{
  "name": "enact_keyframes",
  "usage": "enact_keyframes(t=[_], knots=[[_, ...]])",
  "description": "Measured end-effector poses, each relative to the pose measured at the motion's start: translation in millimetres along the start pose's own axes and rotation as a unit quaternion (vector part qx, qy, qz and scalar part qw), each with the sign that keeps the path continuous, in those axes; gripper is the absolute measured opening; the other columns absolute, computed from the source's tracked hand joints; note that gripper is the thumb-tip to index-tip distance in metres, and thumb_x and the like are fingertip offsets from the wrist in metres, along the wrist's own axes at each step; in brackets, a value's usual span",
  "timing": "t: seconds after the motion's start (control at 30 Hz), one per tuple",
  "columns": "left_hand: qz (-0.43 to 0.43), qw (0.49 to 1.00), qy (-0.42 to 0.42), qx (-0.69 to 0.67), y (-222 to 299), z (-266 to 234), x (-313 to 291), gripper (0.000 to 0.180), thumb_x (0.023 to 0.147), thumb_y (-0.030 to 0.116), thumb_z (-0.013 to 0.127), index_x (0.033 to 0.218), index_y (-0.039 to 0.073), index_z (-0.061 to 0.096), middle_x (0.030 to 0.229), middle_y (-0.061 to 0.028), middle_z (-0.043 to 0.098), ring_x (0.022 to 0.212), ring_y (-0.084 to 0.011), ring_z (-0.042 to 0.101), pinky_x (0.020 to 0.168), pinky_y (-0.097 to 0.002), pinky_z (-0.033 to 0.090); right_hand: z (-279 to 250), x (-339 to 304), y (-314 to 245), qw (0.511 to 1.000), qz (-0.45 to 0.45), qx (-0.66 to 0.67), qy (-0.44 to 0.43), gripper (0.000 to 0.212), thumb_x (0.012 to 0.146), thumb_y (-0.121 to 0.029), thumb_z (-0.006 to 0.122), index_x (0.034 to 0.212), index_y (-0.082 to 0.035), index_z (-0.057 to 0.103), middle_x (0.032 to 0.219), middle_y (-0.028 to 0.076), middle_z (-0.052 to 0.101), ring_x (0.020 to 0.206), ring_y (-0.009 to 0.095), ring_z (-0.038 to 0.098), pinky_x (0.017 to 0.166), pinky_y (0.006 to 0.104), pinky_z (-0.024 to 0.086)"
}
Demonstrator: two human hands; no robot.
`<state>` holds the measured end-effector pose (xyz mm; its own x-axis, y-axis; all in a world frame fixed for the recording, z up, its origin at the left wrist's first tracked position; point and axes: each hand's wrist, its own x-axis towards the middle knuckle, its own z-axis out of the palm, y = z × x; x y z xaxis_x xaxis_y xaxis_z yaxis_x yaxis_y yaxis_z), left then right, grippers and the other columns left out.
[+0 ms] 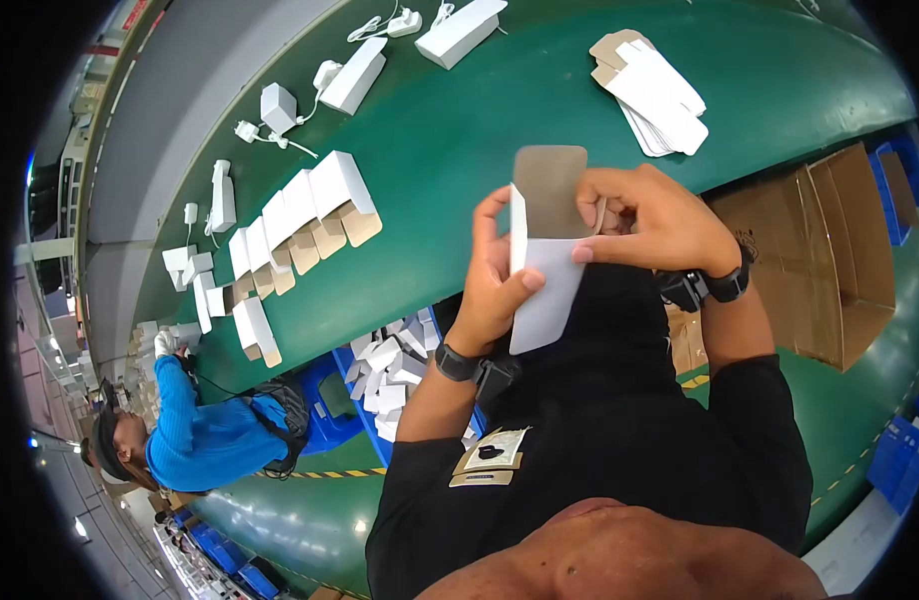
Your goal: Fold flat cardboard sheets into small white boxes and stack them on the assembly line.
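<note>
My left hand [494,290] and right hand [669,220] grip the open white box [547,300] before me; the green tabletop [429,150] carries standing boxes [295,205] and flat cartons [659,95]; a cardboard box [849,250] is at my right; a person in blue [209,440] is at my left.

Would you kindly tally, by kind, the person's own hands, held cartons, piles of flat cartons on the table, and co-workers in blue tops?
Own hands, left hand and right hand: 2
Held white carton: 1
Pile of flat cartons on the green table: 1
Co-worker in a blue top: 1
Total: 5
</note>
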<state>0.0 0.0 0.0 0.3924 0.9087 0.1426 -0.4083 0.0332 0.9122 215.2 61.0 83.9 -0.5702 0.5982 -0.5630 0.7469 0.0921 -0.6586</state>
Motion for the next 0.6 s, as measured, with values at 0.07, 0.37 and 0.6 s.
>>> enact_keyframes(t=[0.07,0.37,0.6], knots=[[0.010,0.997,0.074,0.013,5.5,8.3,0.5,0.080,0.090,0.034,0.071,0.150,0.015,0.021,0.132,-0.0235,0.051,0.121,-0.0267,0.054,0.100,-0.0399,0.044,24.2,4.1,14.4,0.954,-0.166,0.180,0.176,0.049,0.088,-0.021,0.073,0.133,-0.009,0.056,0.121,0.013,0.064,0.098,0.019,0.064,0.084,0.0209,0.047],[0.003,0.998,0.058,0.006,-16.5,-8.2,-10.8,0.067,0.098,0.020,0.059,0.148,0.014,0.014,0.126,-0.0235,0.055,0.104,-0.0246,0.062,0.087,-0.0357,0.051,72.0,33.5,33.8,0.859,-0.319,0.289,0.277,0.044,0.090,-0.014,0.070,0.129,0.000,0.057,0.122,0.015,0.065,0.108,0.022,0.064,0.092,0.0317,0.050],[0.044,0.989,0.133,-0.055,-9.2,3.3,-9.3,0.070,0.095,0.015,0.063,0.146,0.014,0.015,0.125,-0.0236,0.056,0.104,-0.0254,0.064,0.087,-0.0354,0.053,75.4,26.9,13.7,0.814,-0.382,0.159,0.407,0.027,0.092,-0.013,0.067,0.114,0.002,0.066,0.114,0.019,0.069,0.111,0.034,0.065,0.098,0.0380,0.049]])
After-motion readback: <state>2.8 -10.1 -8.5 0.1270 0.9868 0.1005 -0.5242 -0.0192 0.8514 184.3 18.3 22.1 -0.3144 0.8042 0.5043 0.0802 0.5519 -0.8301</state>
